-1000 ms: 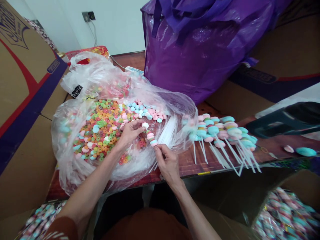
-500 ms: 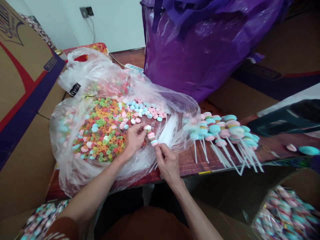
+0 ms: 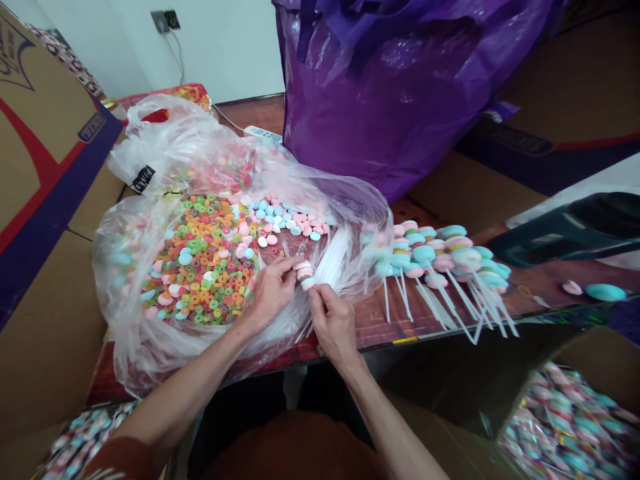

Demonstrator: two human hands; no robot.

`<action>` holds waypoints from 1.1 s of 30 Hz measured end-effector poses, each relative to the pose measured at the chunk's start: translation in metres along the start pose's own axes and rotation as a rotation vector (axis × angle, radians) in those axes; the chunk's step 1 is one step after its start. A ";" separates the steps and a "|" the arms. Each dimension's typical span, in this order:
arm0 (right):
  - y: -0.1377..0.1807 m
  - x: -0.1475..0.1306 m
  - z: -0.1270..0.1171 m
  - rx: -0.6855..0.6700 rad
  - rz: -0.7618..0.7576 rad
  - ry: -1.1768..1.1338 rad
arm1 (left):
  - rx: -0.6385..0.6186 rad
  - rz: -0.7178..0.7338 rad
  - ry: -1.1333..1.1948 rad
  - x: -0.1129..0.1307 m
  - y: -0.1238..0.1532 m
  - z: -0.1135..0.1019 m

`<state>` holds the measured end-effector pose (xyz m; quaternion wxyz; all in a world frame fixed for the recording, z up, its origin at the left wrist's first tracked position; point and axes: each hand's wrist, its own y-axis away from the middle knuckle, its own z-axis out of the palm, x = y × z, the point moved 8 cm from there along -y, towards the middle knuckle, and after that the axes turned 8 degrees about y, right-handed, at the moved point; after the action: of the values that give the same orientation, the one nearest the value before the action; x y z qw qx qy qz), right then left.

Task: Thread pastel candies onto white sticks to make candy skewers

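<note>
Between my hands is a candy skewer (image 3: 305, 273), a short stack of pink, white and blue pieces. My left hand (image 3: 276, 288) pinches the upper end of the stack with thumb and fingertips. Below it, my right hand (image 3: 334, 325) is closed at the lower end, where the stick is hidden by the fingers. Left of my hands, small coloured candy rings (image 3: 200, 267) lie heaped in an opened clear plastic bag (image 3: 125, 347). Pink and blue round candies (image 3: 280, 217) are scattered behind the hands. A bundle of white sticks (image 3: 336, 257) lies just to the right.
Finished-looking candy skewers (image 3: 450, 253) are piled on the table (image 3: 380, 327) at right. A large purple bag (image 3: 400, 107) stands behind. Cardboard boxes (image 3: 45, 200) flank the left, and an open box of wrapped candies (image 3: 570, 420) sits low at right.
My left hand has moved right and slightly down, bringing the top white piece against the rest of the stack, which looks shorter. The view has shifted slightly.
</note>
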<state>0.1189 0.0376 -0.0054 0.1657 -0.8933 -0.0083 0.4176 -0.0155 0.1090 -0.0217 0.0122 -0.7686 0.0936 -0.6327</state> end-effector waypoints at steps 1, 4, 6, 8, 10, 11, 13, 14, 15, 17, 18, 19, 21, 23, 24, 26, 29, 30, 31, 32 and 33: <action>0.000 0.001 0.000 0.005 0.012 -0.006 | 0.006 -0.020 0.047 -0.002 0.000 0.001; -0.001 0.004 -0.002 0.022 0.053 -0.035 | 0.032 -0.082 0.204 -0.005 -0.001 0.001; -0.001 0.004 -0.002 0.031 0.064 -0.061 | 0.031 -0.108 0.275 -0.002 -0.003 0.000; 0.000 0.001 -0.003 0.029 0.060 -0.079 | 0.026 -0.114 0.302 0.003 -0.004 -0.003; 0.002 -0.003 -0.003 0.027 0.035 -0.075 | 0.031 -0.116 0.296 0.007 -0.005 -0.008; 0.003 -0.005 -0.005 0.030 0.016 -0.059 | 0.023 -0.127 0.293 0.007 -0.005 -0.010; 0.007 -0.010 -0.010 0.045 -0.023 -0.014 | -0.007 -0.151 0.306 0.008 -0.004 -0.012; 0.010 -0.012 -0.014 0.051 -0.043 0.007 | -0.032 -0.160 0.325 0.009 -0.003 -0.011; 0.013 -0.014 -0.020 0.058 -0.066 0.023 | -0.064 -0.169 0.337 0.011 -0.003 -0.008; 0.021 -0.018 -0.036 0.086 -0.122 0.039 | -0.113 -0.175 0.359 0.016 -0.001 -0.004; 0.026 -0.019 -0.047 0.115 -0.153 0.049 | -0.131 -0.174 0.368 0.019 0.000 -0.003; 0.031 -0.020 -0.060 0.158 -0.179 0.066 | -0.139 -0.173 0.375 0.021 0.001 -0.002; 0.039 -0.016 -0.090 0.284 -0.191 0.139 | -0.127 -0.174 0.378 0.022 0.000 -0.002; 0.041 -0.003 -0.120 0.433 -0.114 0.218 | -0.075 -0.184 0.364 0.018 -0.002 -0.006; 0.038 0.008 -0.133 0.498 -0.038 0.241 | -0.041 -0.187 0.353 0.015 -0.003 -0.010; 0.028 0.030 -0.153 0.585 0.101 0.269 | 0.022 -0.187 0.333 0.009 -0.005 -0.016; -0.002 0.054 -0.162 0.601 0.143 0.351 | 0.074 -0.184 0.314 0.001 -0.006 -0.022; -0.014 0.061 -0.160 0.574 0.140 0.386 | 0.082 -0.181 0.307 -0.001 -0.007 -0.023; -0.025 0.067 -0.157 0.526 0.142 0.423 | 0.086 -0.174 0.296 -0.002 -0.007 -0.023; -0.034 0.073 -0.154 0.477 0.145 0.464 | 0.085 -0.163 0.278 -0.004 -0.007 -0.023; -0.041 0.077 -0.150 0.429 0.147 0.507 | 0.081 -0.148 0.254 -0.004 -0.008 -0.023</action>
<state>0.2869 0.0447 0.0393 0.3160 -0.9118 0.1856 0.1851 -0.0377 0.1195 -0.0202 -0.0157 -0.6862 0.0119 -0.7272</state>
